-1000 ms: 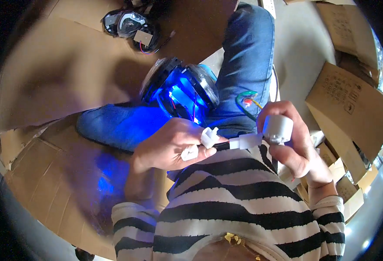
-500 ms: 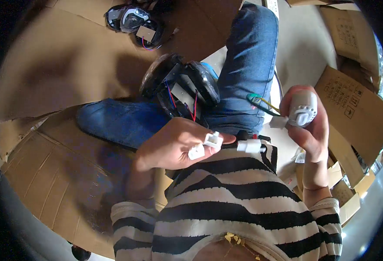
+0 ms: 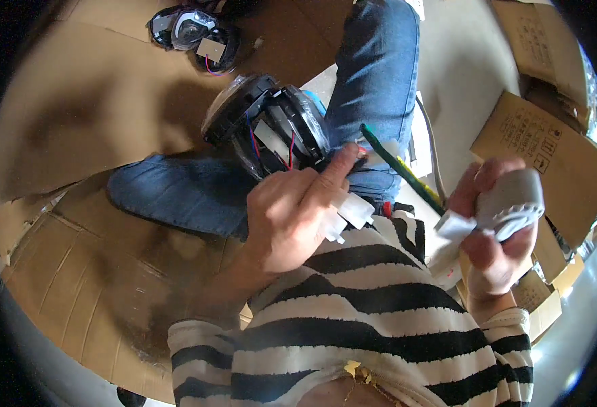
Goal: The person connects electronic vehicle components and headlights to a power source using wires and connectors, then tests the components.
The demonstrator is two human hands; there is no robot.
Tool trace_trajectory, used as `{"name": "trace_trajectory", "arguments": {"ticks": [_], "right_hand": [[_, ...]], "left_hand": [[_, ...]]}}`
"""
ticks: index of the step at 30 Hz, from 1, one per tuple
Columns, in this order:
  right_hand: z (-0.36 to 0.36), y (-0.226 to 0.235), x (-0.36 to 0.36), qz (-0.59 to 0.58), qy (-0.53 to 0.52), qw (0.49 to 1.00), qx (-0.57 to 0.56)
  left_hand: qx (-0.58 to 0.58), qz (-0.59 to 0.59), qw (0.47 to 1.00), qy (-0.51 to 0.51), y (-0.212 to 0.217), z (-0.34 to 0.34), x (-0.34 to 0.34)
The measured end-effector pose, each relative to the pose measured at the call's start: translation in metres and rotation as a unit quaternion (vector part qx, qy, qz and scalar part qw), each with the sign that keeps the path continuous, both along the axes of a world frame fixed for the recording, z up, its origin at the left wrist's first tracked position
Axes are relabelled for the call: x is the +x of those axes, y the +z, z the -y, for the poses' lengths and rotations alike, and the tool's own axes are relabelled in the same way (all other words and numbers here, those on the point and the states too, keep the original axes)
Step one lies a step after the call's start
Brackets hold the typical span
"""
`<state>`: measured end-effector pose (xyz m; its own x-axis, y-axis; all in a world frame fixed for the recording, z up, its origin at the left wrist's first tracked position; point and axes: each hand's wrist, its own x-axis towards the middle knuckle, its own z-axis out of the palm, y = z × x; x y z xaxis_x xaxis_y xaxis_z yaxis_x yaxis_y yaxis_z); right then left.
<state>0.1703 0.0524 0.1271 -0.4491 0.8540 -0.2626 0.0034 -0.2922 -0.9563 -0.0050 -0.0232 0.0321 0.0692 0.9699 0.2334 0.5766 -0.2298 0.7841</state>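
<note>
My left hand [image 3: 288, 220] is closed around white plastic connectors [image 3: 354, 210] that stick out below its fingers. Its fingertip and thumb reach a blurred white piece near the far end of a green and yellow wire bundle [image 3: 407, 175]. That bundle stretches to a white plug [image 3: 455, 227] beside my right hand [image 3: 485, 254]. My right hand is wrapped round a rounded white-grey plastic part [image 3: 512, 203] with a ridged edge. Beyond my left hand, a black plastic housing [image 3: 264, 125] with red and blue wires and clear wrap rests by my legs.
Brown cardboard [image 3: 102, 102] spreads at the left and far side. Another black assembly [image 3: 193, 34] with wires lies at the far left. Opened cardboard boxes [image 3: 542, 146] stand at the right. My jeans-clad legs [image 3: 380, 74] are bent around the housing.
My left hand has moved away from my body and turned, its fingers reaching the wires. My right hand has shifted right and slightly nearer with the white-grey part. The wire bundle is now stretched straighter.
</note>
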Motion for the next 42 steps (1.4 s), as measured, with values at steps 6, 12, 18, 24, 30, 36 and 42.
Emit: {"name": "trace_trajectory", "arguments": {"ticks": [6, 12, 18, 24, 30, 36, 42], "right_hand": [[0.014, 0.008, 0.011, 0.177, -0.149, 0.959, 0.165], [0.014, -0.002, 0.008, 0.124, 0.031, 0.991, 0.037], [0.021, -0.021, -0.005, 0.171, 0.087, 0.980, -0.046], [0.025, -0.015, -0.009, 0.141, -0.033, 0.977, -0.159], [0.027, -0.017, -0.005, 0.101, 0.002, 0.984, -0.143], [0.032, -0.013, -0.006, 0.180, -0.010, 0.977, -0.116], [0.039, -0.018, 0.000, 0.203, -0.082, 0.965, -0.143]], "left_hand": [[0.027, -0.034, 0.996, 0.072, -0.010, 0.000, 0.005], [0.061, -0.045, 0.994, 0.072, -0.012, -0.004, 0.007], [0.064, -0.034, 0.996, 0.061, -0.010, -0.006, 0.010], [0.089, -0.061, 0.993, 0.054, -0.016, -0.008, 0.012], [0.097, -0.041, 0.993, 0.047, -0.019, -0.009, 0.014], [0.113, -0.038, 0.992, 0.048, -0.018, -0.010, 0.012], [0.068, 0.002, 0.998, -0.014, -0.018, -0.008, 0.030]]}}
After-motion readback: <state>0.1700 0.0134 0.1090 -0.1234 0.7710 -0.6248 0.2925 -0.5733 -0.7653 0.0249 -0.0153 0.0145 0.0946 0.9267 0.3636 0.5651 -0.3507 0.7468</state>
